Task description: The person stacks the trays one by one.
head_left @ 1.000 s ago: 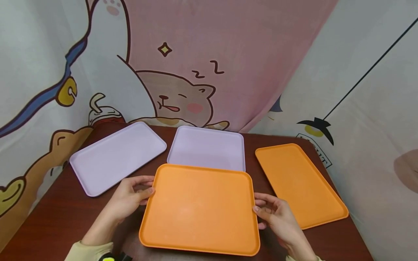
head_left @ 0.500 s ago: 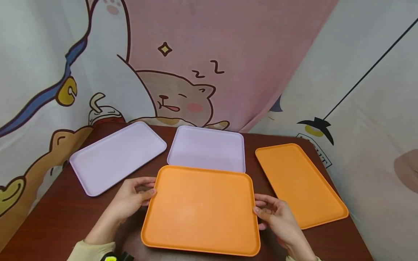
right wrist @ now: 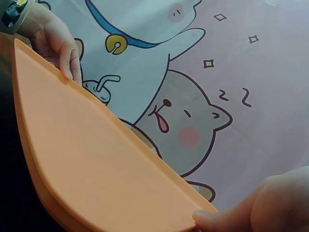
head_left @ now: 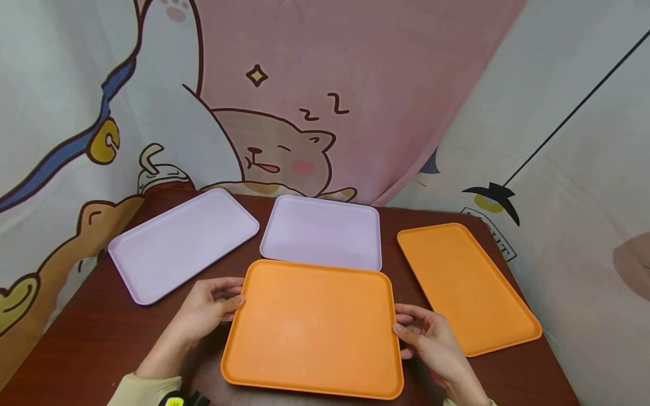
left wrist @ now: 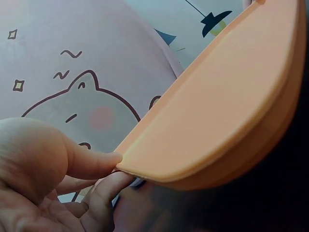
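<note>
An orange rectangular tray (head_left: 313, 330) with a low rim is held between both hands at the front of the table. My left hand (head_left: 205, 310) pinches its left edge, thumb on the rim and fingers beneath. On the opposite edge my right hand (head_left: 431, 338) grips in the same way. In the left wrist view the left thumb (left wrist: 91, 162) presses the rim of the tray (left wrist: 217, 106) from above. The right wrist view shows the right thumb (right wrist: 227, 215) at the near corner of the tray (right wrist: 96, 154), with the left hand (right wrist: 58, 46) across from it.
On the dark red-brown table (head_left: 71, 338), a lilac tray (head_left: 185, 245) lies angled at left. Another lilac tray (head_left: 322, 231) sits at the back middle, just beyond the held one. A second orange tray (head_left: 469, 287) lies at right. A cartoon-printed curtain (head_left: 396, 84) hangs behind.
The held orange tray has shifted slightly toward me, its left edge moving a little right along with my left hand. My right hand has hardly moved; the other trays stay put.
</note>
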`<state>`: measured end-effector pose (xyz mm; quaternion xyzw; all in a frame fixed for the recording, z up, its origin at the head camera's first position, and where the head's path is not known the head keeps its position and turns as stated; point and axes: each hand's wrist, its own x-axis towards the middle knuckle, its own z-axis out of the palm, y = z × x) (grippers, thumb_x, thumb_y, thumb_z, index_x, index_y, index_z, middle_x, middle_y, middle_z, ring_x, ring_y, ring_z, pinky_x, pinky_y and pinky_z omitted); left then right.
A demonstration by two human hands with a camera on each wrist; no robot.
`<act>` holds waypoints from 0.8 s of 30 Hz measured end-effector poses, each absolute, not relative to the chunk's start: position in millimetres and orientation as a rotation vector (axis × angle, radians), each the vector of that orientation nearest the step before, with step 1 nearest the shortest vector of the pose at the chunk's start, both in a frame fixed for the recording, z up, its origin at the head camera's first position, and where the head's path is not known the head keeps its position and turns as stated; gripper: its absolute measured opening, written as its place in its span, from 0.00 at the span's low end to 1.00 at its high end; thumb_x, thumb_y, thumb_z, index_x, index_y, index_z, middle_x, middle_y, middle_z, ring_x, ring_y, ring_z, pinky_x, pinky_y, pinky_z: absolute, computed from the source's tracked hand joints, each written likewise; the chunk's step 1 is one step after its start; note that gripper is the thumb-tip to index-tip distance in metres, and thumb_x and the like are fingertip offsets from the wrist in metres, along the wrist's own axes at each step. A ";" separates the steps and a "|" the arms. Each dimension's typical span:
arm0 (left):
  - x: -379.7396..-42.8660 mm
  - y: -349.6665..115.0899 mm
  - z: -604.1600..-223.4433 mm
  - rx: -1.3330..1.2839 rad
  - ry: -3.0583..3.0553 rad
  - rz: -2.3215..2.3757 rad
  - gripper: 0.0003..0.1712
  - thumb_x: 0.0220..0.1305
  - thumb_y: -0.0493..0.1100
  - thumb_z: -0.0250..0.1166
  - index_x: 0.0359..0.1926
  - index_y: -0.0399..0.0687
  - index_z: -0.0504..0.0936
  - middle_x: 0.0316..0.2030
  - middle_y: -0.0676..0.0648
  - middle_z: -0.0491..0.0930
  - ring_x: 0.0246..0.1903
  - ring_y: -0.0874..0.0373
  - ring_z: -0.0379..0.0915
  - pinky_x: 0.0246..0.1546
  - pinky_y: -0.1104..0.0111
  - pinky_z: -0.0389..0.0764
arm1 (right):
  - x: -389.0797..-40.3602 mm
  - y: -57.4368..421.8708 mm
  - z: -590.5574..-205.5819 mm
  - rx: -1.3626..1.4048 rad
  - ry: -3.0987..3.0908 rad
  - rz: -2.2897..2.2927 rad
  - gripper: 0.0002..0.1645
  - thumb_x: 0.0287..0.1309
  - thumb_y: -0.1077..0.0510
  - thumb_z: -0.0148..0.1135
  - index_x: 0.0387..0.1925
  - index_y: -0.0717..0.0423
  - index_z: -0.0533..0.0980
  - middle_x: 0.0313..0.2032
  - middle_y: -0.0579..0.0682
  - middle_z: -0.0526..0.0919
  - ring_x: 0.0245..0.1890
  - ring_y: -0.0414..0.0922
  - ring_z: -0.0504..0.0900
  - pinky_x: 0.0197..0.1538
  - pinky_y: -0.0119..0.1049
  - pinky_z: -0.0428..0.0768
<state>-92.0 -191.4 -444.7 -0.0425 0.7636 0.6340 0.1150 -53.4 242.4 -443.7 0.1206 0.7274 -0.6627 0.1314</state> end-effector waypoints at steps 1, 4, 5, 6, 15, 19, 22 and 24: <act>-92.2 -191.5 -445.6 -0.126 2.237 1.858 0.22 0.71 0.28 0.67 0.63 0.27 0.79 0.48 0.36 0.83 0.38 0.55 0.83 0.33 0.64 0.88 | -53.5 242.3 -444.2 0.352 2.113 -1.924 0.28 0.68 0.72 0.65 0.68 0.73 0.72 0.46 0.60 0.80 0.38 0.48 0.85 0.28 0.42 0.87; -92.5 -191.5 -448.0 -0.132 2.242 1.854 0.22 0.71 0.28 0.67 0.63 0.28 0.80 0.49 0.36 0.83 0.38 0.54 0.83 0.32 0.63 0.88 | -53.7 241.8 -445.8 0.356 2.118 -1.921 0.28 0.68 0.72 0.66 0.67 0.73 0.72 0.47 0.61 0.80 0.38 0.48 0.85 0.27 0.43 0.87; -92.6 -191.4 -448.6 -0.133 2.245 1.851 0.22 0.71 0.28 0.67 0.63 0.28 0.80 0.49 0.36 0.83 0.38 0.54 0.83 0.32 0.63 0.88 | -53.8 241.7 -446.5 0.357 2.119 -1.919 0.28 0.68 0.72 0.66 0.67 0.73 0.72 0.47 0.61 0.80 0.38 0.48 0.85 0.28 0.43 0.87; -92.8 -191.4 -449.3 -0.135 2.247 1.849 0.22 0.70 0.28 0.67 0.63 0.28 0.80 0.49 0.36 0.83 0.38 0.53 0.83 0.32 0.63 0.88 | -53.9 241.6 -447.1 0.359 2.121 -1.917 0.28 0.68 0.72 0.66 0.67 0.73 0.72 0.47 0.61 0.80 0.38 0.48 0.85 0.28 0.43 0.87; -93.9 -190.5 -454.9 -0.146 2.268 1.823 0.22 0.70 0.29 0.68 0.63 0.30 0.81 0.49 0.37 0.84 0.37 0.52 0.83 0.31 0.64 0.87 | -55.2 241.2 -452.1 0.381 2.140 -1.889 0.27 0.68 0.72 0.66 0.67 0.71 0.73 0.47 0.61 0.80 0.39 0.49 0.85 0.27 0.43 0.87; -93.7 -190.5 -456.4 -0.155 2.273 1.810 0.22 0.70 0.29 0.68 0.63 0.30 0.81 0.49 0.37 0.83 0.37 0.52 0.83 0.31 0.63 0.87 | -55.6 241.4 -454.5 0.373 2.142 -1.884 0.27 0.68 0.72 0.66 0.67 0.71 0.73 0.47 0.61 0.80 0.39 0.49 0.85 0.27 0.43 0.87; -93.7 -190.3 -457.0 -0.161 2.280 1.803 0.21 0.70 0.29 0.68 0.63 0.30 0.81 0.50 0.37 0.83 0.37 0.52 0.83 0.32 0.63 0.87 | -56.1 240.9 -455.9 0.365 2.144 -1.887 0.27 0.68 0.72 0.65 0.67 0.71 0.74 0.46 0.62 0.79 0.38 0.49 0.85 0.27 0.43 0.87; -93.9 -190.2 -457.6 -0.163 2.284 1.803 0.21 0.70 0.29 0.68 0.63 0.30 0.81 0.50 0.37 0.83 0.37 0.52 0.83 0.31 0.63 0.87 | -56.4 240.3 -456.6 0.355 2.148 -1.884 0.27 0.68 0.72 0.65 0.66 0.72 0.74 0.46 0.62 0.79 0.38 0.49 0.85 0.27 0.44 0.87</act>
